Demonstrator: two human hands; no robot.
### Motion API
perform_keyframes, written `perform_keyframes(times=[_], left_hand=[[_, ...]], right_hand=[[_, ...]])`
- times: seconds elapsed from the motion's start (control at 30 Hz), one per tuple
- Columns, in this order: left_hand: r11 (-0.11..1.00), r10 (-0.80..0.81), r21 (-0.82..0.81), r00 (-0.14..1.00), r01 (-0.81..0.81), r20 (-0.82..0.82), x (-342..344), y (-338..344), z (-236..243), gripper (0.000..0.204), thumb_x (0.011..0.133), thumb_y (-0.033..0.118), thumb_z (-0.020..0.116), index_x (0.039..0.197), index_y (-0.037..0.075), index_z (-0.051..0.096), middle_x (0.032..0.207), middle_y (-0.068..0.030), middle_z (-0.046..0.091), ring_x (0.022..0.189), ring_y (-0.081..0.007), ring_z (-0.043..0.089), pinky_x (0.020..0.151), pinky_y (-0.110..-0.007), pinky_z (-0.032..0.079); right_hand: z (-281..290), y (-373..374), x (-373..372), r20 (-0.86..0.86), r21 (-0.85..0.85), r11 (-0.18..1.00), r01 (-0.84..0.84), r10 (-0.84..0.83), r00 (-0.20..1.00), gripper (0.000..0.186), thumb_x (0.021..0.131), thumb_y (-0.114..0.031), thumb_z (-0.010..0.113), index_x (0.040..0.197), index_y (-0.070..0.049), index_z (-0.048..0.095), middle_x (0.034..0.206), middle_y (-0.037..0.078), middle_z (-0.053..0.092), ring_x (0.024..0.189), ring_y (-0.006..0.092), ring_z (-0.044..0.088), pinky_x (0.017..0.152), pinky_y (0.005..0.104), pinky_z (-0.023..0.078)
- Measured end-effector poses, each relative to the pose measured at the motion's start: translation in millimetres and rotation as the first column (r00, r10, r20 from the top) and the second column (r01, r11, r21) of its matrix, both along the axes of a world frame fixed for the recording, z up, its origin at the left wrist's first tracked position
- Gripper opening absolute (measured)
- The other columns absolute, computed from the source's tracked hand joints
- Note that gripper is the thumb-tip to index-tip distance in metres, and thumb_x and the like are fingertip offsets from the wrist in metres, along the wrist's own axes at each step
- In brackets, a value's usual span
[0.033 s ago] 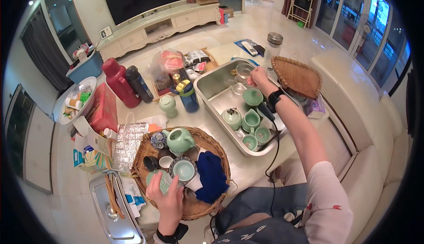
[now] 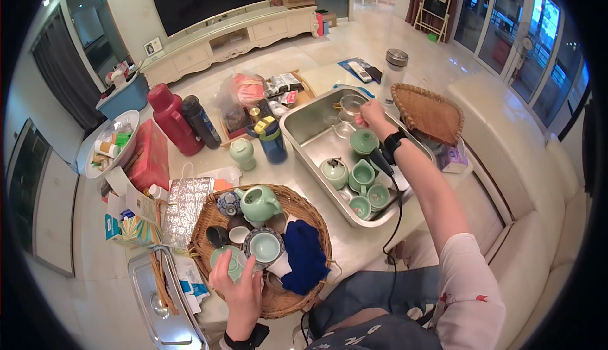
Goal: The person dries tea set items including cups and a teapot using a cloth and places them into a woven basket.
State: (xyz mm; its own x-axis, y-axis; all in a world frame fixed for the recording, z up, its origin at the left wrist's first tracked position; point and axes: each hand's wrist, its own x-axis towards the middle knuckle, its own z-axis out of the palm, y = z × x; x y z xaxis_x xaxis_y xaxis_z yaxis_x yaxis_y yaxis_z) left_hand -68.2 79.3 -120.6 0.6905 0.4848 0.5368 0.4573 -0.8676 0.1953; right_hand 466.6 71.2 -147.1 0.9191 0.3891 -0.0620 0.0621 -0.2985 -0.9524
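Observation:
Over the metal tray [image 2: 305, 165], my right hand [image 2: 373, 114] is closed at the side of a clear glass cup [image 2: 350, 104]; its fingertips are partly hidden. Another clear round glass piece [image 2: 344, 130] lies below it. Nearer in the tray are a green lidded bowl [image 2: 364, 141], a green lidded pot [image 2: 334, 171], a green pitcher [image 2: 362, 174] and small green cups [image 2: 379, 196]. My left hand [image 2: 239, 290], fingers apart, hovers at the woven basket [image 2: 313, 214] beside a green saucer [image 2: 235, 262]. That basket also holds a green teapot [image 2: 259, 203], a pale bowl [image 2: 265, 247] and a blue cloth [image 2: 304, 255].
A green jar [image 2: 242, 154], a blue bottle [image 2: 272, 141], a dark flask [image 2: 201, 122] and a red thermos [image 2: 172, 119] stand beyond the basket. Right of the tray are a glass bottle [image 2: 394, 71] and a wicker tray [image 2: 429, 112]. A black cord [image 2: 394, 242] hangs over the table's edge.

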Motion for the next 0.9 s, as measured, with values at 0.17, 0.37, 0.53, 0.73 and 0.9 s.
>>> perform_keyframes(times=[0.17,0.37,0.53,0.73,0.9], left_hand=[[0.995,0.027,-0.092,1.000,-0.029,-0.015,-10.1,4.5,-4.1,0.046,0.071,0.001,0.071,0.115,0.008,0.059,0.135,-0.0203,0.035,0.126,-0.0380,0.033,0.103,-0.045,0.025],[0.985,0.039,-0.168,0.998,-0.048,-0.055,-12.6,7.3,-10.6,0.039,0.073,0.006,0.070,0.111,0.010,0.062,0.134,-0.0196,0.038,0.125,-0.0383,0.035,0.100,-0.046,0.025],[0.987,0.023,-0.160,0.999,-0.030,-0.043,-14.8,6.4,-16.2,0.037,0.074,0.005,0.068,0.110,0.009,0.062,0.132,-0.0180,0.041,0.123,-0.0367,0.038,0.099,-0.046,0.025],[0.991,-0.023,-0.135,0.995,0.010,-0.100,-14.8,10.4,-14.3,0.039,0.075,0.005,0.067,0.113,0.008,0.060,0.127,-0.0150,0.047,0.121,-0.0338,0.042,0.098,-0.045,0.027],[0.985,0.121,-0.118,0.990,-0.128,-0.067,-36.7,39.7,-9.0,0.034,0.076,0.004,0.065,0.109,0.005,0.057,0.111,-0.0147,0.054,0.104,-0.0317,0.051,0.090,-0.042,0.034]], right_hand=[[-24.9,23.6,13.2,-0.033,-0.074,0.991,0.115,-0.118,0.992,0.016,0.081,-0.001,0.050,0.073,0.006,0.063,0.063,0.014,0.066,0.049,0.0174,0.064,0.039,0.0282,0.048],[-28.3,26.0,4.2,-0.025,-0.045,0.995,0.088,-0.089,0.996,0.022,0.085,-0.010,0.058,0.074,0.009,0.062,0.067,0.015,0.067,0.051,0.0196,0.066,0.041,0.0293,0.051],[-25.3,22.7,2.2,-0.106,-0.128,0.991,0.046,-0.059,0.993,0.032,0.088,-0.019,0.059,0.080,0.012,0.062,0.068,0.016,0.067,0.048,0.0204,0.064,0.040,0.0297,0.049],[-45.0,-0.7,59.7,0.203,-0.170,0.985,-0.028,0.063,0.977,0.032,0.087,-0.022,0.051,0.085,0.009,0.058,0.061,0.014,0.063,0.043,0.0197,0.058,0.041,0.0339,0.047],[48.6,-33.1,-81.7,0.381,-0.124,0.898,-0.423,0.437,0.815,0.036,0.081,-0.015,0.057,0.112,0.001,0.057,0.073,0.011,0.062,0.056,0.0162,0.060,0.049,0.0302,0.049]])
